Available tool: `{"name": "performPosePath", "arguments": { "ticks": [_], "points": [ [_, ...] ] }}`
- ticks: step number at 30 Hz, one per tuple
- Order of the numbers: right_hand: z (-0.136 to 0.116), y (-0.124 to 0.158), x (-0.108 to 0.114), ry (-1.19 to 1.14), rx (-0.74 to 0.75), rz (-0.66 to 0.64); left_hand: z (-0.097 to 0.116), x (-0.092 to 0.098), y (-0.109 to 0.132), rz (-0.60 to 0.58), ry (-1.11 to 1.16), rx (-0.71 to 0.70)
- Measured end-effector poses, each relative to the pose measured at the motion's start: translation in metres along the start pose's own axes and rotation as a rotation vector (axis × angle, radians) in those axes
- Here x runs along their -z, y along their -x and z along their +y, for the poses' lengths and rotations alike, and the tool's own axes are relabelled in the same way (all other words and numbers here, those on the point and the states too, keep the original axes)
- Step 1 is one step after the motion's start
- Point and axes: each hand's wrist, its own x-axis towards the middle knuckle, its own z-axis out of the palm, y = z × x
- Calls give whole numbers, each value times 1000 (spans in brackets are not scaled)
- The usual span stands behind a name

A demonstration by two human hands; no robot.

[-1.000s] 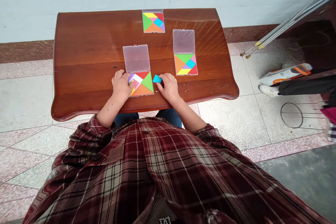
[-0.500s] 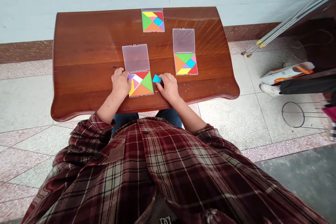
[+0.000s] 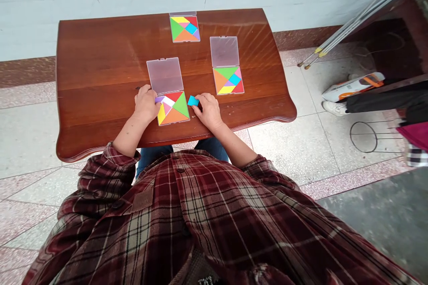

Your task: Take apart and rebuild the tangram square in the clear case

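1. We see the left hand, fingers close together on a purple tangram piece at the edge of an open case; grip cannot be told.
2. The right hand's fingertips touch a blue tangram piece, its long axis sideways, just right of the case, on a wooden table; its right end is hidden.

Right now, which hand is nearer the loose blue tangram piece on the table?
Right. The right hand sits just beside the blue tangram piece, fingers at its right edge. The left hand is farther away, beyond the green tangram triangle.
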Motion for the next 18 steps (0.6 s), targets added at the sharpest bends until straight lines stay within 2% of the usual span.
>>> {"name": "performPosePath", "arguments": {
  "ticks": [6,14,18],
  "points": [
    [0,0,1,-25,-1,9,-1,5,-5,3,25,-31],
    [-1,0,3,-21,-6,-8,3,1,6,91,130,-32],
    [-1,0,2,-34,-7,-1,3,-1,9,186,183,82]
  ]
}}
